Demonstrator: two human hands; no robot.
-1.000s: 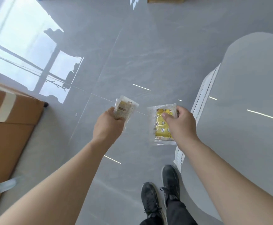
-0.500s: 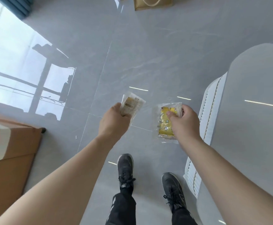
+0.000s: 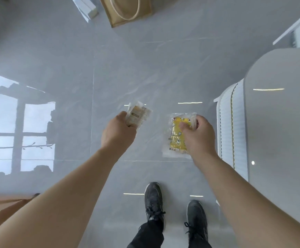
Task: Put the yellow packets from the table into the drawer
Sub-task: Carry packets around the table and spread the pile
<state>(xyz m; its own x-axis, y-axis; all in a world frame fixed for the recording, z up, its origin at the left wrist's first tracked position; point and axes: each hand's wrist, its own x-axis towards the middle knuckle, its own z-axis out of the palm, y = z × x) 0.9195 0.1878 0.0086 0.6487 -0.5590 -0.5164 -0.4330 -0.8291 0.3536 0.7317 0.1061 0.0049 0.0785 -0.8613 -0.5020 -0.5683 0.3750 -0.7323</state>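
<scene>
Head view: the left hand (image 3: 118, 133) grips a crumpled packet (image 3: 139, 114) at centre frame, and the right hand (image 3: 198, 136) pinches a yellow packet (image 3: 177, 138). Both feet have stepped forward along the surface (image 3: 279, 122) at right; no drawer shows yet, so carrying continues.

One head-worn view looks steeply down past both forearms at the floor (image 3: 145, 68), edges perhaps distorted.

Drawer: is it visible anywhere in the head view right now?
No, only the grey floor, the table edge, a tan bag and both hands, left and right, holding packets.
</scene>
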